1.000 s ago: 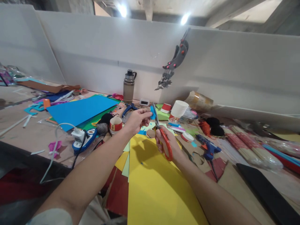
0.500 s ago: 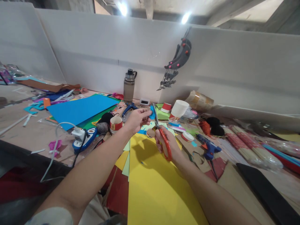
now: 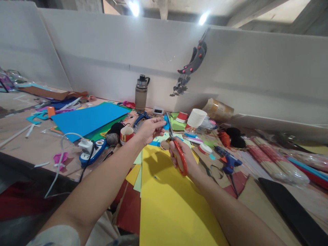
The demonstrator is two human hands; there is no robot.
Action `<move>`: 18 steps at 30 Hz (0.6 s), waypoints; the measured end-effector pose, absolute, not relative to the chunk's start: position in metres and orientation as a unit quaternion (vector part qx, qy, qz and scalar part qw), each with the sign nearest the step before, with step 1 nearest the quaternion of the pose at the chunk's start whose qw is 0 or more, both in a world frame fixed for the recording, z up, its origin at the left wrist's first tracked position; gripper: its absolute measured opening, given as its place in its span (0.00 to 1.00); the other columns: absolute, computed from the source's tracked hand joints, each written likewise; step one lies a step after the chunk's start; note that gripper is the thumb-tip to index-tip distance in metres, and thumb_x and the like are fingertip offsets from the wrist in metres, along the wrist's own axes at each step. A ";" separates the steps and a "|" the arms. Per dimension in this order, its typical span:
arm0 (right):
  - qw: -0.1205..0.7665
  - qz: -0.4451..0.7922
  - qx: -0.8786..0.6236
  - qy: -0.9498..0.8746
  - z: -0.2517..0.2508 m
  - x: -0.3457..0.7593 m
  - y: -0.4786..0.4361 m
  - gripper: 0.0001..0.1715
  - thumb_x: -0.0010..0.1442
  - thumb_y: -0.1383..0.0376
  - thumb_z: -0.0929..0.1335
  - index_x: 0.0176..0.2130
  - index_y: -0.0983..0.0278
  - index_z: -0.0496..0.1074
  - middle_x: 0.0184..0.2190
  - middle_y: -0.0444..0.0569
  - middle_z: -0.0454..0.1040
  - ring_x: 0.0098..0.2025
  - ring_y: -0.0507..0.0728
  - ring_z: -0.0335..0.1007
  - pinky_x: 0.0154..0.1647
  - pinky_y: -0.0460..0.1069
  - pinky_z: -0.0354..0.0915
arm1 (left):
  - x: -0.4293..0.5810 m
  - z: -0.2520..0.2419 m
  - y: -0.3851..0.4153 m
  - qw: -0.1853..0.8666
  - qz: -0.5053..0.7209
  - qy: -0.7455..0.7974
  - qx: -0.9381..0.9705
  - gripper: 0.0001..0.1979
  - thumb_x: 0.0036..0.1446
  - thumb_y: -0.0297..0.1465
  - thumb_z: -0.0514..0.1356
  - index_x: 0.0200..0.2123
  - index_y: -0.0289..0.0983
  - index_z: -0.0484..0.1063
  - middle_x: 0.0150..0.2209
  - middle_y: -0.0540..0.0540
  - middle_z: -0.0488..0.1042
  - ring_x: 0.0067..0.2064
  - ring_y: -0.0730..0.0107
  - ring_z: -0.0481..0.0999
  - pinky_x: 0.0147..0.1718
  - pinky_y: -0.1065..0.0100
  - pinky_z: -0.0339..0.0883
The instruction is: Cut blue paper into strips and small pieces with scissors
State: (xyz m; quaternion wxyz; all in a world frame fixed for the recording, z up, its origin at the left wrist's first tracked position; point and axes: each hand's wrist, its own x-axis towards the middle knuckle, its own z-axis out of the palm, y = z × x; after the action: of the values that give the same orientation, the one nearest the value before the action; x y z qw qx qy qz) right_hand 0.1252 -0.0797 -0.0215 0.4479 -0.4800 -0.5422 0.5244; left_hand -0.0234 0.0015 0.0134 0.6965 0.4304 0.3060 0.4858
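Observation:
My left hand (image 3: 153,130) pinches a small blue paper piece (image 3: 166,123) between thumb and fingers. Red-handled scissors (image 3: 181,158) are in my right hand (image 3: 186,153), their blades pointing up and away, right at the blue piece. Both hands are raised above a large yellow sheet (image 3: 169,205), on which their shadow falls. A small round cardboard piece (image 3: 164,145) lies between and just beyond the hands. Whether the blades touch the paper is too small to tell.
Left of my hands stand a paper cup (image 3: 126,135) and a bottle (image 3: 141,95); a blue sheet (image 3: 89,119) lies further left. To the right are stacked white cups (image 3: 196,118) and a blue glue gun (image 3: 229,162). A grey crescent ornament (image 3: 196,59) hangs ahead.
The hanging ornament has swung slightly left. Both hands keep nearly the same place, and the blue paper piece sits at a slightly different angle by the blades.

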 end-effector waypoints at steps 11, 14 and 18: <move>0.442 0.499 -0.517 -0.537 -0.028 0.124 -0.079 0.21 0.54 0.45 0.66 0.33 0.59 0.61 0.20 0.37 0.62 0.13 0.47 0.55 0.08 0.43 0.56 | -0.023 0.013 0.001 0.699 0.480 0.309 0.431 0.08 0.53 0.26 0.65 0.28 0.33 0.67 0.18 0.52 0.69 0.17 0.82 0.68 0.17 0.80 0.62; 0.440 0.494 -0.522 -0.538 -0.026 0.122 -0.081 0.21 0.55 0.45 0.66 0.32 0.59 0.61 0.19 0.37 0.61 0.13 0.47 0.55 0.07 0.43 0.57 | -0.024 0.012 0.002 0.697 0.479 0.312 0.432 0.08 0.53 0.26 0.64 0.28 0.33 0.67 0.18 0.51 0.69 0.17 0.81 0.68 0.17 0.80 0.62; 0.457 0.491 -0.512 -0.537 -0.024 0.122 -0.080 0.22 0.56 0.45 0.66 0.32 0.59 0.61 0.18 0.35 0.59 0.11 0.46 0.52 0.06 0.42 0.54 | -0.024 0.012 0.002 0.692 0.487 0.316 0.428 0.09 0.50 0.28 0.66 0.29 0.33 0.68 0.19 0.51 0.69 0.20 0.80 0.69 0.19 0.79 0.63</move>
State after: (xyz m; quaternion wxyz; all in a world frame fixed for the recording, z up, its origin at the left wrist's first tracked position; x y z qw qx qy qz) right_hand 0.1222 -0.0796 -0.0244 0.4571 -0.5121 -0.5366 0.4908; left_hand -0.0238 0.0015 0.0117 0.6921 0.4283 0.3161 0.4875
